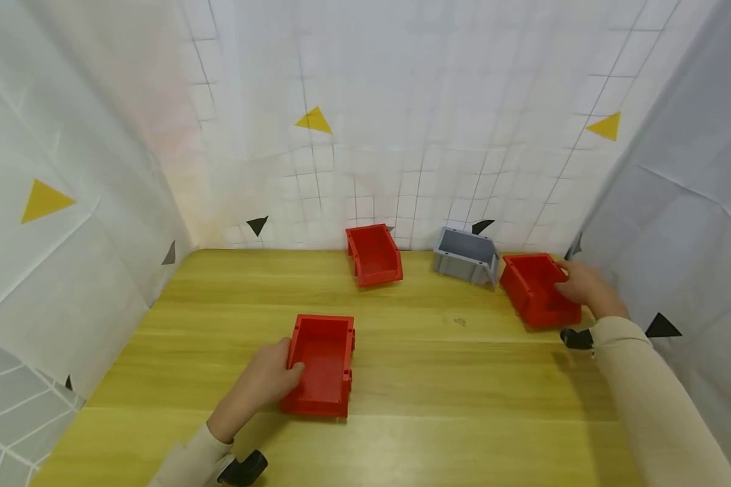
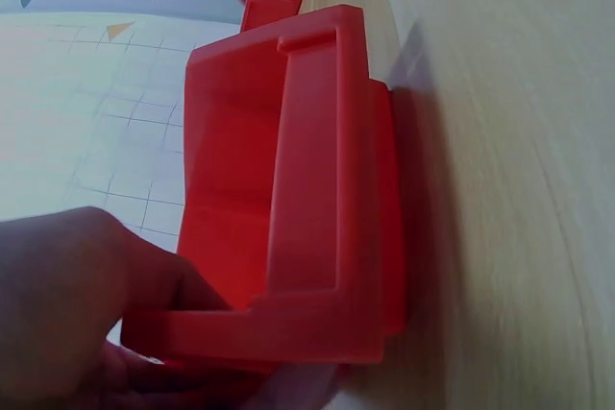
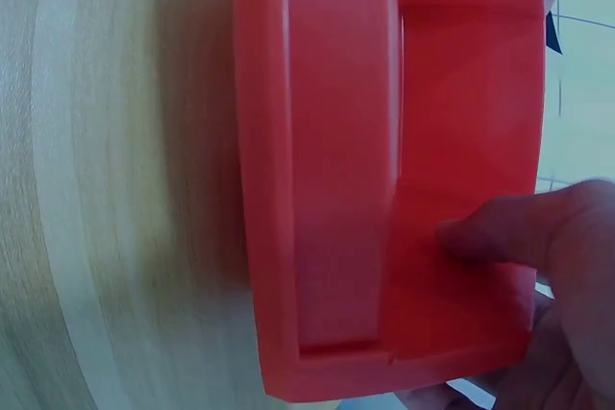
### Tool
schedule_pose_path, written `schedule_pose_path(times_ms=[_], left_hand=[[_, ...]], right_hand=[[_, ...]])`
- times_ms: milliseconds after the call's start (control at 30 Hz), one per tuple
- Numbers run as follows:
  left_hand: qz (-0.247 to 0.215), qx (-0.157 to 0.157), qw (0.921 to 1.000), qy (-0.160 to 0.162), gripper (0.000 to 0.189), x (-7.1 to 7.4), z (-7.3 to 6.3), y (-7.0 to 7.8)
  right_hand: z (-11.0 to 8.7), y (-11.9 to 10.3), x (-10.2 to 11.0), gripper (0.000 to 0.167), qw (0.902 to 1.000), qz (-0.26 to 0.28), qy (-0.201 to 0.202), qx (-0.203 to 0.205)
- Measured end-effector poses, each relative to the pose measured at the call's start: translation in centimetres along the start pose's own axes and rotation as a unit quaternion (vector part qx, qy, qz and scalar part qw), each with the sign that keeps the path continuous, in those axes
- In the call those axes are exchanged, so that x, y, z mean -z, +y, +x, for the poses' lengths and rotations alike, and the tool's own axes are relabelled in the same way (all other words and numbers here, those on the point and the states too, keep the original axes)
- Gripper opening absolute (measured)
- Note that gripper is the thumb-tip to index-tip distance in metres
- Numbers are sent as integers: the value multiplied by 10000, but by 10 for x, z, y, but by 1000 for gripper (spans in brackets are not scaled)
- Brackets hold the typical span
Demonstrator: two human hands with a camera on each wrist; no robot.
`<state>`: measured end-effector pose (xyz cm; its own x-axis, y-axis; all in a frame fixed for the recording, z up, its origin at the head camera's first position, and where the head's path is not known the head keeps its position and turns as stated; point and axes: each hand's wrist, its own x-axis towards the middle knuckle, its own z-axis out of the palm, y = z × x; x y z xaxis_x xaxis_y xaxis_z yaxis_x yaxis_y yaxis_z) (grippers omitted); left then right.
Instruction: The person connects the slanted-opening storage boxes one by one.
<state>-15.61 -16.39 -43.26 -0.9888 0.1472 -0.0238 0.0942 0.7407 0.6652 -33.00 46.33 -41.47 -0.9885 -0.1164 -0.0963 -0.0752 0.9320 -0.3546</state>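
Observation:
At the left front of the table, a red plastic storage bin (image 1: 321,365) is gripped on its left wall by my left hand (image 1: 271,372). The left wrist view shows the thumb over that wall and fingers outside it, partly hidden. Another red storage bin (image 1: 539,291) sits at the table's far right. My right hand (image 1: 585,287) pinches its right wall, thumb (image 3: 500,232) inside and fingers behind the wall. Both held bins show bare insides.
A third red bin (image 1: 374,253) stands at the back middle of the wooden table (image 1: 438,406). Between it and the right-hand bin is a grey bin (image 1: 465,257), close to the right one. White sheets (image 1: 390,101) with yellow and black triangles enclose the back and sides.

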Motion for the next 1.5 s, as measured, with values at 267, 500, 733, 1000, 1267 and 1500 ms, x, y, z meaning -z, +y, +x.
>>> schedule_pose_path(times_ms=[267, 500, 733, 1000, 1267, 1500], left_hand=[[302, -581, 9964, 536, 53, 7, 5, -4], [982, -2407, 9624, 788, 55, 9, 15, -19], [1032, -2566, 9589, 637, 55, 1, 13, -30], [843, -2403, 9649, 650, 57, -7, 11, -33], [844, -2348, 9648, 835, 55, -11, 11, -32], [838, -2322, 9654, 841, 55, -14, 11, -30]], right_hand=[[1, 0, 1, 55, 9995, -21, 164, 274], [1, -3, -1, 56, 9998, 95, -32, 186], [-5, -5, -2, 61, 9996, 198, 18, 188], [-23, -22, 7, 55, 9996, 119, 261, -9], [-44, -69, 19, 53, 9991, 130, 406, -55], [-59, -97, 21, 51, 9983, 281, 496, 79]])
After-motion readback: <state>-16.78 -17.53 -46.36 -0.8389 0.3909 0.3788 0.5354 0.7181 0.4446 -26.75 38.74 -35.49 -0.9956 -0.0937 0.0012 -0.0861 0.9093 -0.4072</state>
